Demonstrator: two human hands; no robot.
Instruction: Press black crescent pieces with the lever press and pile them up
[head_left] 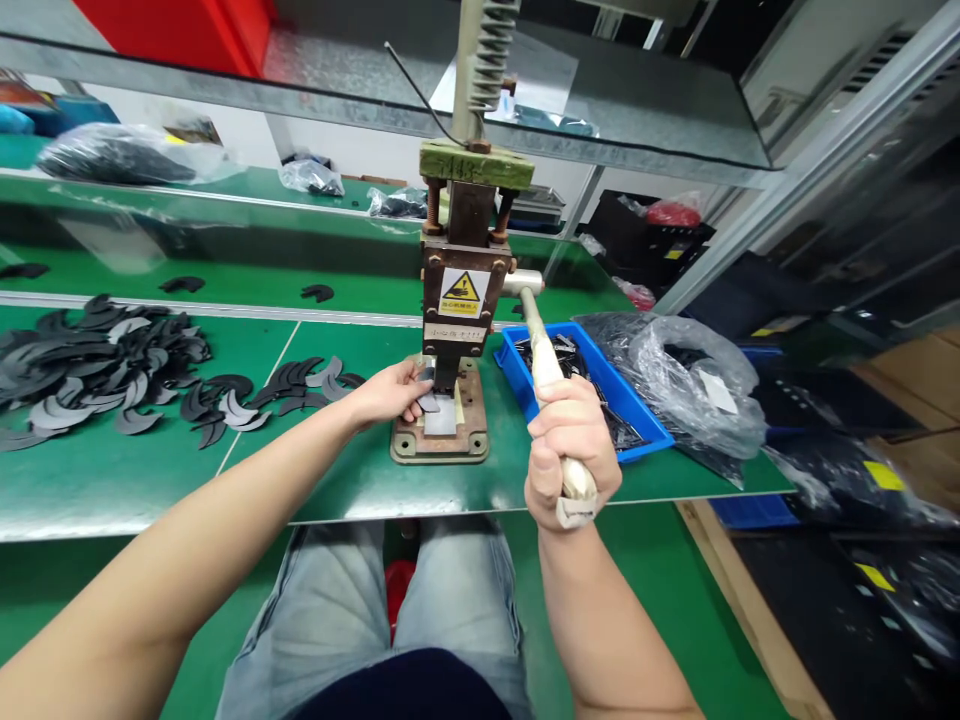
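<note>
A hand-operated press (463, 255) with a yellow warning label stands on the green bench in front of me. My right hand (574, 450) is wrapped round its pale, tape-covered lever handle (545, 360). My left hand (397, 392) pinches a dark, curved flat piece (428, 400) at the foot of the press, right beside the ram. Under the ram lies a light grey plate (441, 416) on the press base (439, 450). My fingertips and the ram hide part of the held piece.
A large heap of black crescent-shaped pieces (105, 365) lies on the left of the bench, with a smaller group (307, 385) nearer the press. On the right are a blue tray (645, 448) of small black parts and clear plastic bags (686, 385). A metal shelf (337, 105) runs overhead.
</note>
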